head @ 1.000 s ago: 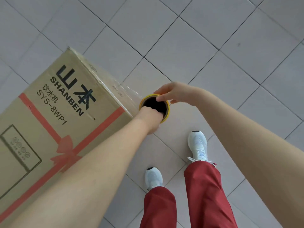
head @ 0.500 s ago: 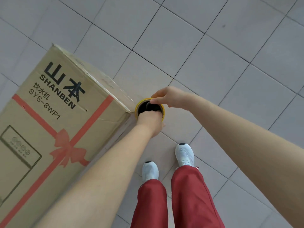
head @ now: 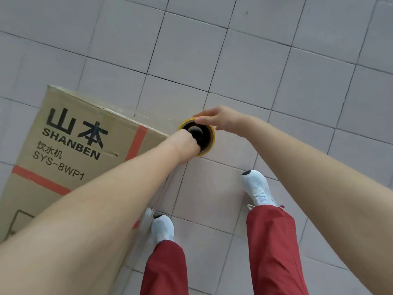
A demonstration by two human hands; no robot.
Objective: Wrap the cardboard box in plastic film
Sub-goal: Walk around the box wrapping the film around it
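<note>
Cardboard box [head: 63, 145] on the tiled floor [head: 276, 81] at 9 o'clock. Film roll [head: 209, 136] upright just off its 3 o'clock corner.

Right hand [head: 223, 121] pinches the roll's yellow top rim. Left hand [head: 185, 143] lies against the near side with its fingers hidden, so I cannot tell its grip.

A faint film sheet [head: 157, 121] seems to run from the box to the roll.

My advice: keep the roll vertical and close to the face, hold steady tension, and turn the corner tightly so the film lies flat without wrinkles.
</note>
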